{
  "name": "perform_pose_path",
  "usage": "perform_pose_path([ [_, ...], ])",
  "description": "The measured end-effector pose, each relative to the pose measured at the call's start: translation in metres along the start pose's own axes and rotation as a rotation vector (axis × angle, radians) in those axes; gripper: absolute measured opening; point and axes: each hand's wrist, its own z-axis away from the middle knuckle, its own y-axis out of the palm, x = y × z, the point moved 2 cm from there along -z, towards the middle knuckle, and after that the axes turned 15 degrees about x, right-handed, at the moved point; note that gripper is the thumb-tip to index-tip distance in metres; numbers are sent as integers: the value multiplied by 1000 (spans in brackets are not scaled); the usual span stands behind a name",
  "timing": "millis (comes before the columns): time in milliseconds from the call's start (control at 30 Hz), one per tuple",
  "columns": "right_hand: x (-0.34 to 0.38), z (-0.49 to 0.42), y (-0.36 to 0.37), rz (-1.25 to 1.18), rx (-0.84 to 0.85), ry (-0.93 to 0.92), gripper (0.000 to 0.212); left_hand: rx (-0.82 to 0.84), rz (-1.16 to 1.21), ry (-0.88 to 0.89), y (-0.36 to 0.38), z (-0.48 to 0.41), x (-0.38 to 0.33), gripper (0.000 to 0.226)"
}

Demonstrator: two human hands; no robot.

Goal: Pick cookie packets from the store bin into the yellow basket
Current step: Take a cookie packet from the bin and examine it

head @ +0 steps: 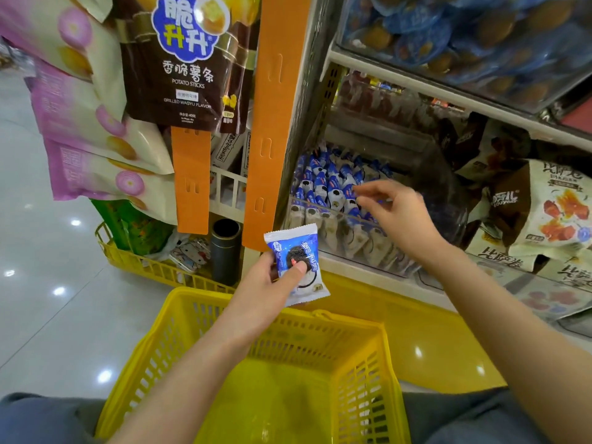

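While a cookie packet (296, 267) is gripped by the left hand (267, 282) near the yellow basket (198, 291), the right hand (397, 216) is held loosely open over the store bin (445, 193)

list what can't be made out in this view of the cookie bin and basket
Head view:
- Motion blur on the right hand: whether it pinches anything over the bin cannot be told.
- The bin's packets overlap behind a glossy clear front: no count.
- The left hand covers part of the held packet; its print is too small to read.
- The yellow basket is cut off by the bottom edge; the left forearm hides part of its floor.
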Motion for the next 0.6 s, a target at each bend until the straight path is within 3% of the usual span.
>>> perform_pose_path([
  [267,-43,-53,1,243,382,244,26,2,19,41,-2,-8,-1,29],
  [400,-43,-55,5,287,385,242,9,3,34,41,-5,-11,0,28],
  [533,-39,-52,2,200,332,238,10,20,112,37,-4,-14,-1,23],
  [600,-33,-48,-2,156,226,224,14,18,137,22,-4,-15,-1,25],
])
